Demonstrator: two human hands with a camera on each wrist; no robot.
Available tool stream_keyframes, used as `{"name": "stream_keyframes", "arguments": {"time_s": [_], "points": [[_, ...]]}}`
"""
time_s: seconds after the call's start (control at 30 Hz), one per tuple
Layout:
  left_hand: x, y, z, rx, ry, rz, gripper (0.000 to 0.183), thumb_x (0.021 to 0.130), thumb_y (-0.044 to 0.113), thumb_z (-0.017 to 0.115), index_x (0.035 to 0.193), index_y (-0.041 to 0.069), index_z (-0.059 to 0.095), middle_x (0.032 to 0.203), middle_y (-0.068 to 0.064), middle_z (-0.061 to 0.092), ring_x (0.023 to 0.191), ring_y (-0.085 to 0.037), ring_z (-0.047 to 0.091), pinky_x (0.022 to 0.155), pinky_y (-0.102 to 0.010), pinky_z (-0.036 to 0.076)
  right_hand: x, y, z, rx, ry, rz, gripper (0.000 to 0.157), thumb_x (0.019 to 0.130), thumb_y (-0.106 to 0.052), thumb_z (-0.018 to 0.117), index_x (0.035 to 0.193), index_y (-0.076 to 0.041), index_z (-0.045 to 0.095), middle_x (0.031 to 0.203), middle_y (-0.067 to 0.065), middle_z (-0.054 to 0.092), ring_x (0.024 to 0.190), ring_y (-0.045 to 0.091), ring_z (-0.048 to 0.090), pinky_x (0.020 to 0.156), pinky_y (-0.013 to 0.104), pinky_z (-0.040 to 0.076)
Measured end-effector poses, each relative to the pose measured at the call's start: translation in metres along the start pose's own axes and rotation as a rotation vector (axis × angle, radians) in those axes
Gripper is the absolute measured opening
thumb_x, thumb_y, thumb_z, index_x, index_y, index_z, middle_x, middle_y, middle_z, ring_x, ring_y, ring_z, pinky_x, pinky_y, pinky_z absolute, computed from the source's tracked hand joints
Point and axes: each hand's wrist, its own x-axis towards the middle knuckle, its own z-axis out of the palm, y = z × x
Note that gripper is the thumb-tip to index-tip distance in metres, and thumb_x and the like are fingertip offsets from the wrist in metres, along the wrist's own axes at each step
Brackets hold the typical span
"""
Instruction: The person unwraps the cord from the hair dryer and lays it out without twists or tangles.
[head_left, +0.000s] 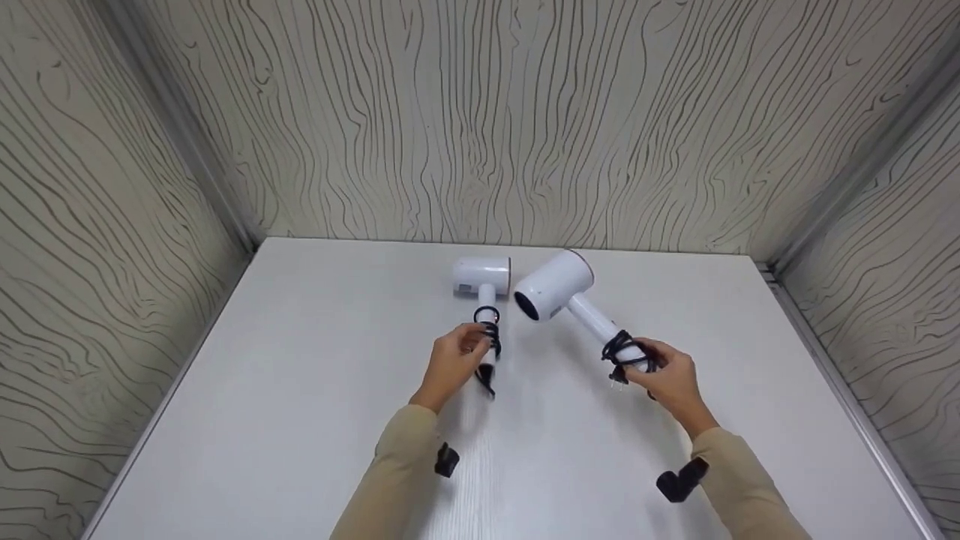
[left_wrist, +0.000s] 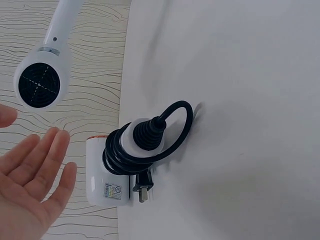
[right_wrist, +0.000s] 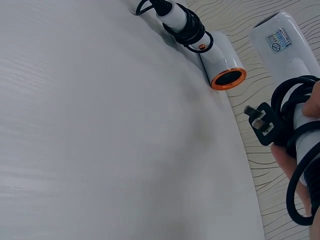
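Two white hair dryers with black cords wound round their handles are in view. One hair dryer (head_left: 480,276) lies on the white table near its back edge; its cord (left_wrist: 116,155) and plug (left_wrist: 143,189) show in the left wrist view. My left hand (left_wrist: 35,175) is beside that handle, fingers spread and holding nothing. My right hand (head_left: 671,379) grips the other hair dryer (head_left: 555,285) by its cord-wrapped handle, its barrel tilted toward the upper left. In the right wrist view a two-pin plug (right_wrist: 264,124) hangs by this handle, and most of the hand is cut off.
The white table (head_left: 315,360) is bounded by wood-grain patterned panels (head_left: 480,127) at the back and both sides. Metal corner posts (head_left: 187,142) stand where the panels meet. A black wrist device (head_left: 681,480) sits by the right sleeve.
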Motion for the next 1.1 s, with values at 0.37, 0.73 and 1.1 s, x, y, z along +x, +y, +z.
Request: {"name": "stream_keyframes", "arguments": {"time_s": [0.37,0.73,1.1], "points": [[0.003,0.003,0.001,-0.11,0.017,-0.019,0.034,0.094,0.015,0.059,0.121,-0.006,0.059,0.109,-0.021,0.068,0.101,-0.03,0.066,0.092,-0.038,0.056,-0.004,-0.003,0.002,0.001,-0.012,-0.051,0.05,0.076,-0.002,0.073,0.125,0.001,0.06,0.126,0.025,0.062,0.089,-0.012,0.053,0.077,0.008,0.046],[0.005,0.007,0.002,-0.159,0.013,-0.07,0.045,0.098,0.028,0.055,0.133,0.0,0.052,0.122,-0.018,0.065,0.112,-0.029,0.064,0.1,-0.041,0.052,-0.009,-0.008,0.007,-0.018,-0.044,-0.095,0.053,0.074,-0.002,0.076,0.125,-0.001,0.061,0.125,0.022,0.064,0.106,0.012,0.063,0.081,0.012,0.048],[0.005,0.012,0.001,-0.171,-0.027,-0.147,0.058,0.098,0.043,0.049,0.138,0.002,0.046,0.13,-0.019,0.061,0.114,-0.028,0.064,0.099,-0.04,0.053,-0.011,-0.009,0.013,0.017,-0.062,-0.155,0.05,0.071,0.0,0.078,0.119,-0.002,0.065,0.12,0.019,0.067,0.09,-0.011,0.055,0.081,0.011,0.049]]}}
